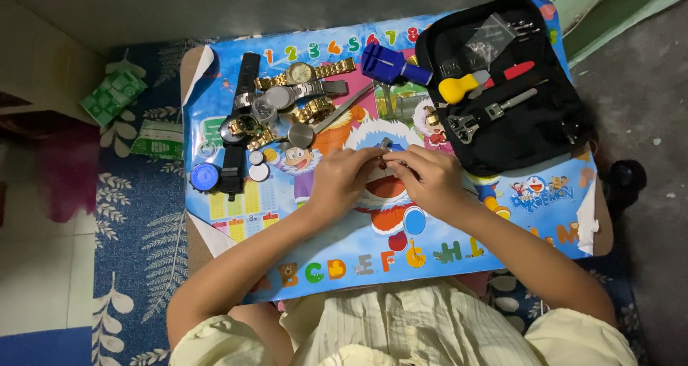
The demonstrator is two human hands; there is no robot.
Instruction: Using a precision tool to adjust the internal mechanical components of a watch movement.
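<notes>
Two hands pinching a tiny part over a cartoon mat

At frame centre, the left hand and right hand meet fingertip to fingertip, both narrowly closed on a small dark part held between them, too small to identify. Watches lie upper left of the hands; a black tool case sits upper right on the mat.

left hand, right hand, fingertips pinched together
</notes>
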